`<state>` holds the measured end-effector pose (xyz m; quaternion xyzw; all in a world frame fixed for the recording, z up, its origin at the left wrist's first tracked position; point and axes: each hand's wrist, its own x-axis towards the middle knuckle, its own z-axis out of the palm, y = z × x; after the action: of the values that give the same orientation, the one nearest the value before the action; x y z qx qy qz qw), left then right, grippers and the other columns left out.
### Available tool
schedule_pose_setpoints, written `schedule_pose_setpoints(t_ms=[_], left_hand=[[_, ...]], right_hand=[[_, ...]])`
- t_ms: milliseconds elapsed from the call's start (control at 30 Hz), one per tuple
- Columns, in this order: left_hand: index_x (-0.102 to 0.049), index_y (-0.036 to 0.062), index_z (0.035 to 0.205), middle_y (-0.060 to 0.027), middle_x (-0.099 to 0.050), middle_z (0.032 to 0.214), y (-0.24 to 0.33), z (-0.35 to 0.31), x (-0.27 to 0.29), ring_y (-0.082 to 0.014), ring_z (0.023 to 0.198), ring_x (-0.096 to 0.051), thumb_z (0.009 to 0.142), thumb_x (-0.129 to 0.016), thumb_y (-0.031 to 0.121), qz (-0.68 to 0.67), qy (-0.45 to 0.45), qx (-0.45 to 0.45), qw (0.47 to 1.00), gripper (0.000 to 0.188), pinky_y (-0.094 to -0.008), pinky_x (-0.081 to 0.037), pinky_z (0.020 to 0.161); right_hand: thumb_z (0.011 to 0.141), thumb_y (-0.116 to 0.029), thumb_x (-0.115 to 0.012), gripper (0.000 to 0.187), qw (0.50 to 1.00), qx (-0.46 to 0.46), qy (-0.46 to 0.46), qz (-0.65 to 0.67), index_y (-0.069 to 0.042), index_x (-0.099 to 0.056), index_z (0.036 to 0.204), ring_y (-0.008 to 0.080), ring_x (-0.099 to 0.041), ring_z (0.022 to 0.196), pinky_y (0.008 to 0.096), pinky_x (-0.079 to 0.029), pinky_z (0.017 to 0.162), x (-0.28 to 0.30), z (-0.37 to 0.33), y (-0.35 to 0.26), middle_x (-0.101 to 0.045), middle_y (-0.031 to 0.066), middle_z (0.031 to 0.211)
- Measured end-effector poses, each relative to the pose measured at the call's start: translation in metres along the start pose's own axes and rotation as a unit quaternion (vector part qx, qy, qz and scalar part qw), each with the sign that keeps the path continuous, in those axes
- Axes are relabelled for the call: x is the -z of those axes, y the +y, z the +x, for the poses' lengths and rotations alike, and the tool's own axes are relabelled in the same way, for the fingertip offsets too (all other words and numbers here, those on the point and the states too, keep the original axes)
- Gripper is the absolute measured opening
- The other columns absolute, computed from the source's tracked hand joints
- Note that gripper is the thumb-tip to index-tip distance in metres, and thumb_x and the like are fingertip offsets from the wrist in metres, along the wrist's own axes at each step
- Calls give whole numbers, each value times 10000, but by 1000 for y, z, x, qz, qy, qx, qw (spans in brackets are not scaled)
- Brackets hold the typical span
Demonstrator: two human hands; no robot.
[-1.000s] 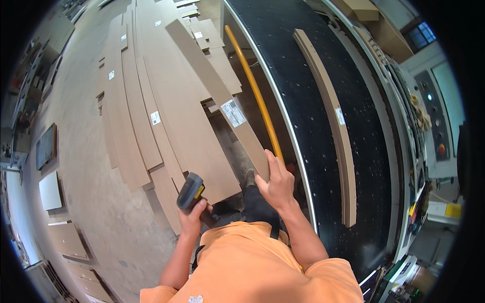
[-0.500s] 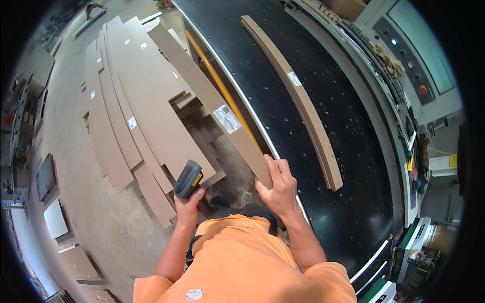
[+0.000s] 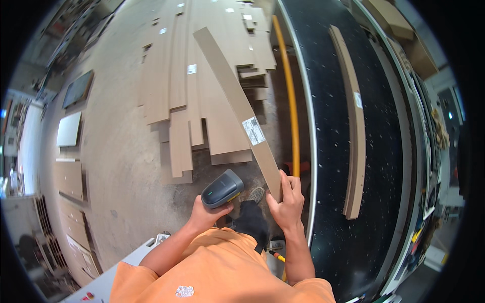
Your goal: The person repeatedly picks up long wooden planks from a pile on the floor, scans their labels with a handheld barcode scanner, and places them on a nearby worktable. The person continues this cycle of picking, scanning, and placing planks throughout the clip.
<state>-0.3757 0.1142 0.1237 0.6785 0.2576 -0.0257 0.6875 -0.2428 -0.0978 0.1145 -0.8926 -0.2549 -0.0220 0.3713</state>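
My left hand (image 3: 206, 214) is wrapped round a dark grey handheld barcode scanner (image 3: 223, 188), its head tilted up to the right and a small green light showing. My right hand (image 3: 287, 202) grips the near end of a long narrow brown board (image 3: 230, 88), thumb on one side and fingers on the other. A white printed label (image 3: 253, 131) is stuck to that board's face. The board slants away to the upper left, above stacked brown panels (image 3: 174, 86). On the black table to my right lies another long brown strip (image 3: 354, 136), with a small white label.
The black speckled table (image 3: 328, 242) has a pale metal edge, with a yellow bar (image 3: 287, 86) running beside it. Cardboard boxes (image 3: 389, 19) stand at the far right. Leaning panels (image 3: 69, 130) line the left side. My shoe (image 3: 256, 195) shows on the concrete floor.
My view has swung left, so the table and panel stack appear farther right. The held board has moved away from the table's edge, over the floor. Both grips stay.
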Motion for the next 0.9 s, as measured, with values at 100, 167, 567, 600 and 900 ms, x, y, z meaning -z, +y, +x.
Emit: schedule_pose_setpoints(t_ms=[100, 167, 567, 600, 900], left_hand=[[-726, -20, 1007, -48, -747, 890, -5, -24, 37, -68, 821, -632, 825, -827, 82, -23, 18, -52, 998, 232, -295, -539, 751], [-728, -20, 1024, -46, -754, 915, -12, -42, 71, -58, 836, -622, 832, -829, 99, -35, 15, -63, 997, 248, -300, -541, 771], [-698, 30, 1185, -23, -713, 1053, -138, -208, 383, -122, 1030, -602, 875, -799, 225, -256, 235, -95, 933, 380, -296, -486, 927], [-685, 41, 1212, -38, -707, 1081, -147, -224, 407, -131, 1072, -598, 872, -793, 237, -279, 285, -101, 911, 407, -315, -491, 939], [-722, 72, 896, 27, -589, 653, -261, -347, 589, -72, 447, -484, 826, -785, 406, -418, 578, 46, 700, 347, -259, -307, 384]], right_hand=[[693, -86, -781, 658, 999, 39, -34, 11, -70, -607, 1327, 326, -677, 813, 407, -575, 681, -25, -9, -37, -606, 120, 1032], [685, -95, -778, 654, 995, 67, -68, 20, -80, -616, 1319, 327, -684, 807, 406, -577, 680, -49, -16, -69, -618, 117, 1037], [695, -59, -764, 566, 870, 179, -420, 185, 38, -603, 1229, 304, -629, 831, 404, -519, 726, -314, -89, -378, -597, 162, 924], [707, -74, -767, 566, 851, 217, -447, 173, 42, -600, 1235, 330, -635, 846, 413, -521, 730, -338, -96, -406, -601, 173, 949], [817, -267, -789, 751, 593, 485, -642, 36, 5, -464, 1438, 457, -648, 979, 499, -537, 822, -534, -135, -591, -608, 227, 1193]])
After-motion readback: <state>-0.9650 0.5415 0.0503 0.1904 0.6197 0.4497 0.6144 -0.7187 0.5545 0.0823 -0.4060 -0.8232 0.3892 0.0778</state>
